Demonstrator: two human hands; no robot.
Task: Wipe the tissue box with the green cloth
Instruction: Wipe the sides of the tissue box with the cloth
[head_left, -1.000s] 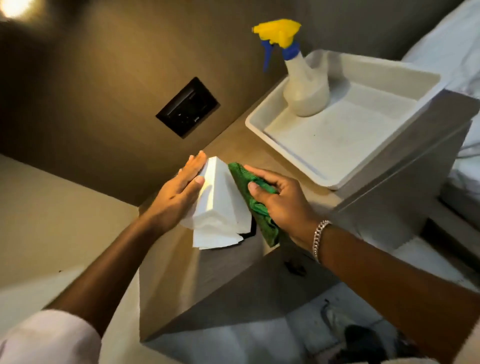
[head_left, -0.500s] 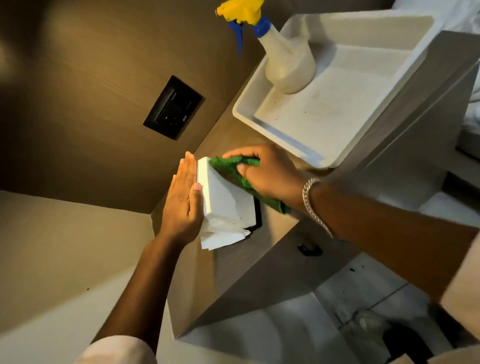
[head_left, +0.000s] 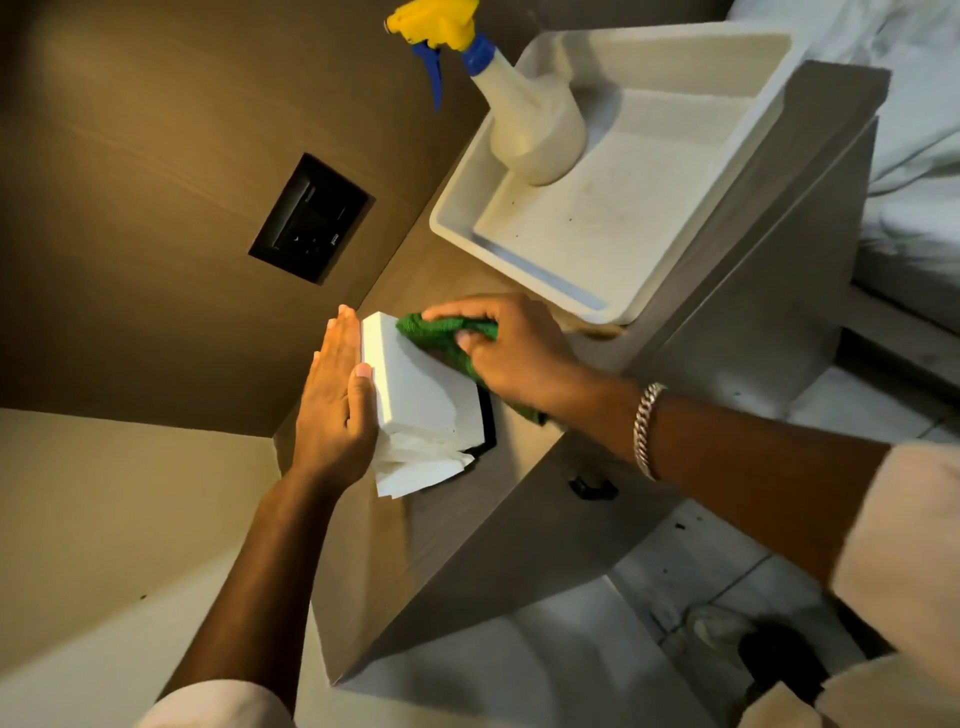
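While the left hand (head_left: 332, 410) lies flat against the white rectangular tissue box (head_left: 423, 395) on the grey wooden bench (head_left: 431, 525), fingers pressed together, the right hand (head_left: 511, 353) presses a crumpled green cloth (head_left: 449, 338) onto the box's top. Right fingers are curled, gripping the cloth.

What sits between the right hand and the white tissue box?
The green cloth, pressed under the right hand against the white tissue box, in the head view.

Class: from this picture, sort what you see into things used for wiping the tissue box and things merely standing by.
In use:
tissue box
green cloth
left hand, flat against the box
right hand, pressing the cloth

Standing by:
spray bottle
white tray
wall socket panel
bedside cabinet
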